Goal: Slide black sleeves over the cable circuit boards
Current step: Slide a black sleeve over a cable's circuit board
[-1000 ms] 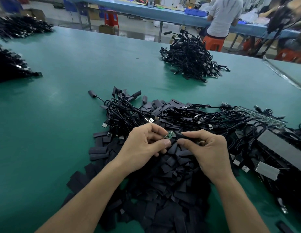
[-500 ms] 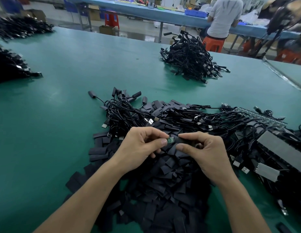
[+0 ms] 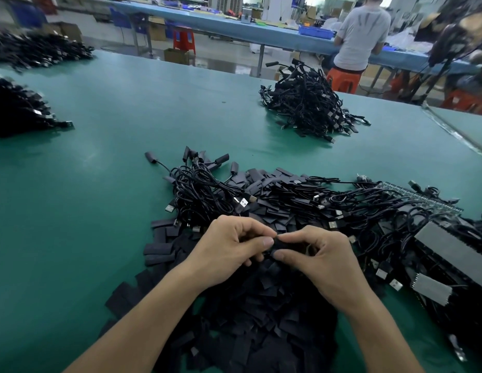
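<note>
A person's left hand (image 3: 229,249) and right hand (image 3: 323,262) pinch one black sleeve (image 3: 281,244) above a heap of loose sleeves (image 3: 261,305) on a green table (image 3: 100,157).

Near the table's front edge, the left hand is curled, thumb and forefinger nipping the sleeve's left end. The sleeve lies level between the hands. The right hand, also curled, grips its right part between thumb and forefinger. Whether a circuit board sits inside cannot be told. A tangle of black cables (image 3: 207,195) spreads behind, toward the right edge.

Green table (image 3: 105,184); black sleeves (image 3: 261,319); cable heaps (image 3: 307,109).
</note>
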The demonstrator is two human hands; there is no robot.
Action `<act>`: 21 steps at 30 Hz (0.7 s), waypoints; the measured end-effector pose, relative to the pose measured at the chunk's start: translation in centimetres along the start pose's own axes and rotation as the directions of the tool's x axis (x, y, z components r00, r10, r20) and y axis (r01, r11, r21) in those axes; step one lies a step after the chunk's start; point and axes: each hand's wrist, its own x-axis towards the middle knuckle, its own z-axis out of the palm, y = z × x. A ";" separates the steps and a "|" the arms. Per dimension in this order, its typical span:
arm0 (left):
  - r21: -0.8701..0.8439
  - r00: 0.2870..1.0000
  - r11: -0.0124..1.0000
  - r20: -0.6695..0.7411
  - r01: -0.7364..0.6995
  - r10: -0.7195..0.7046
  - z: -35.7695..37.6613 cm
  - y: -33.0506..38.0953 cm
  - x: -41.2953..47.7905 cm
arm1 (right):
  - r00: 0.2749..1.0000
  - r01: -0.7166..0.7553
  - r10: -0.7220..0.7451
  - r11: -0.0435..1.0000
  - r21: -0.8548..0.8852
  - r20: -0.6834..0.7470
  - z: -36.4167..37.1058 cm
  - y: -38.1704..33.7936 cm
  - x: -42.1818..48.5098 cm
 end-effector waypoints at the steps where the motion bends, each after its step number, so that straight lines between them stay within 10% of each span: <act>1: 0.001 1.000 1.000 0.005 -0.005 0.005 0.0 0.0 0.0 | 1.000 0.016 -0.017 1.000 -0.006 -0.003 0.1 0.0 0.0; 21: 0.114 0.999 0.993 -0.033 0.010 -0.006 -0.8 0.1 -0.1 | 0.974 0.211 -0.224 0.953 -0.219 -0.038 0.1 0.5 0.1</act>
